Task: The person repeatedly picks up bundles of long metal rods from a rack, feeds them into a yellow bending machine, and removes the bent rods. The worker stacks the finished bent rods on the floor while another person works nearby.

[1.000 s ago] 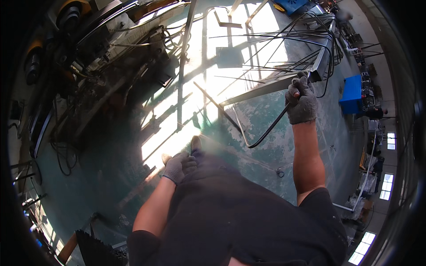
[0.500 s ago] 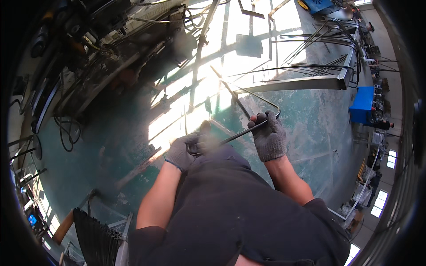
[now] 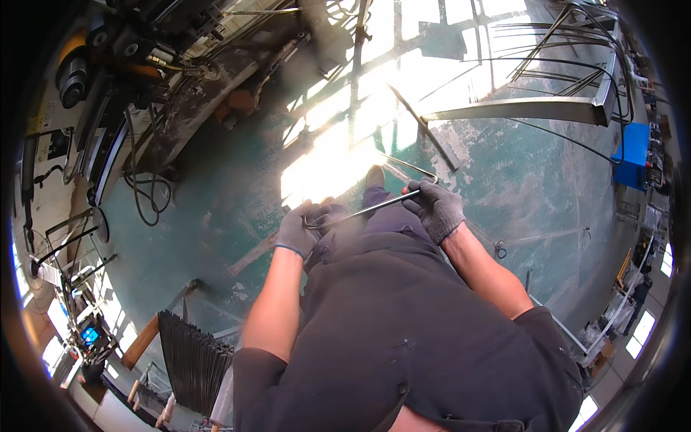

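Note:
A thin bent metal rod (image 3: 367, 209) spans the space between my two hands in front of my body. My left hand (image 3: 296, 230), in a grey knit glove, is closed round its curved left end. At the other end, my right hand (image 3: 438, 209), gloved the same way, grips the rod close to a sharp bend. Past that bend a thinner-looking length of the rod runs back up and left over the bright floor. Glare and blur make its far end hard to follow.
Dark machinery (image 3: 173, 108) with hanging cables stands at the left. At the upper right is a metal beam rack (image 3: 518, 113) with several long rods. A loose bar (image 3: 425, 129) lies on the green floor ahead. A dense bundle of dark rods (image 3: 191, 360) stands at lower left, and a blue box (image 3: 632, 156) at right.
My view has shifted, so the surroundings sit further right in the picture. The rod's bent part has swung and appears shorter. Both hands keep their grip.

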`<move>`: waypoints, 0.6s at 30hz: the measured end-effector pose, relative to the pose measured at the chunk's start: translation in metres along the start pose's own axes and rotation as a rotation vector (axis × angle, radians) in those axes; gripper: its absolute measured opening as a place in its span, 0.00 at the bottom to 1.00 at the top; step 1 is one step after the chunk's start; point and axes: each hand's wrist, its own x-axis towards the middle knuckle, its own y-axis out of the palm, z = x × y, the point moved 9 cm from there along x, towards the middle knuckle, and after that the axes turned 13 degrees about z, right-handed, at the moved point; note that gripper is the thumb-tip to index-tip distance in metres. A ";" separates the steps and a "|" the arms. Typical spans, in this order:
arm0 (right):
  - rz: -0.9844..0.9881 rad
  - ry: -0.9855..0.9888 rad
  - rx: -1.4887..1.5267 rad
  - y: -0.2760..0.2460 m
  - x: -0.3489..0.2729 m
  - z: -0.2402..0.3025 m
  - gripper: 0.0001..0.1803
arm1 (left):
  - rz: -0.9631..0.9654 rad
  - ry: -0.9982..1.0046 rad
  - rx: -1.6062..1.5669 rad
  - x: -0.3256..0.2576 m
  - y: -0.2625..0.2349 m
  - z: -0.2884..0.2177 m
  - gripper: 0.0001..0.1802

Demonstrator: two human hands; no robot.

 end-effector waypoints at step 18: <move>-0.040 -0.069 0.055 -0.019 0.020 -0.010 0.13 | 0.053 0.095 -0.032 -0.002 -0.005 -0.004 0.24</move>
